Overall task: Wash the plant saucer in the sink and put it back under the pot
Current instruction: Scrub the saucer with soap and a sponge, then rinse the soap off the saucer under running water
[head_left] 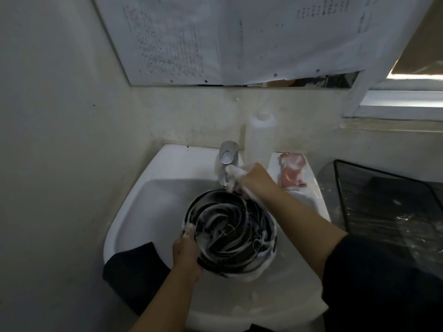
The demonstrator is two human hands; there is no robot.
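The black plant saucer is tilted over the white sink, streaked all over with soap foam. My left hand grips its near left rim, thumb inside the rim. My right hand, covered in foam, is at the saucer's far rim just under the chrome tap; its fingers are curled, and I cannot tell whether they pinch the rim. The pot is out of view.
A translucent squeeze bottle stands behind the tap. A pink item in a plastic wrapper lies on the sink's right ledge. A dark bin lined with plastic stands to the right. Papers cover the mirror above.
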